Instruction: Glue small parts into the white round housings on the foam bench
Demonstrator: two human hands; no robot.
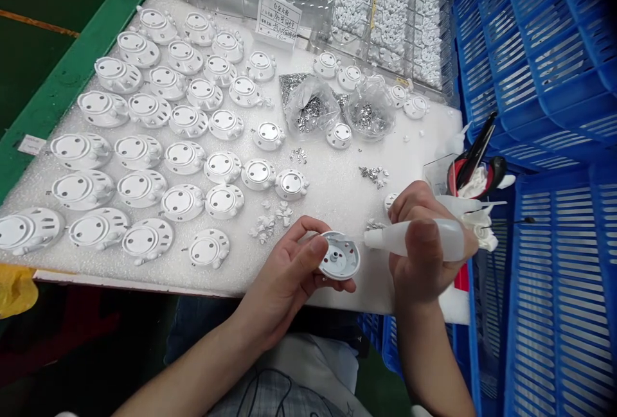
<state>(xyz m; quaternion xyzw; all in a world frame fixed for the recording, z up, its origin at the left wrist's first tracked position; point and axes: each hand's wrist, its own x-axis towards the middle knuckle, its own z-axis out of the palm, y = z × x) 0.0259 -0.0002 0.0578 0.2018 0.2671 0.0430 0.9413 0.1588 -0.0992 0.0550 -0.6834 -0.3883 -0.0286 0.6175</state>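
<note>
My left hand (294, 266) grips a round white plastic housing (344, 266) by its rim, its hollow inner side facing up. Inside the housing a small central post and a few holes show. In my right hand (419, 250) is a translucent white squeeze bottle (398, 238), lying nearly level. Its thin nozzle points left, at the housing's upper rim; whether the tip touches is too fine to tell. Just left of my hands lie small white plastic parts (265, 227). Little metal pieces (373, 176) sit in a pile beyond the bottle.
Rows of assembled white housings (183, 157) cover the foam-topped table's left side. Two plastic bags of metal bits (313, 105) stand mid-table. Behind are clear trays of white parts (371, 12) and a paper label (278, 20). Scissors (475, 160) and blue crates (562, 295) are at right.
</note>
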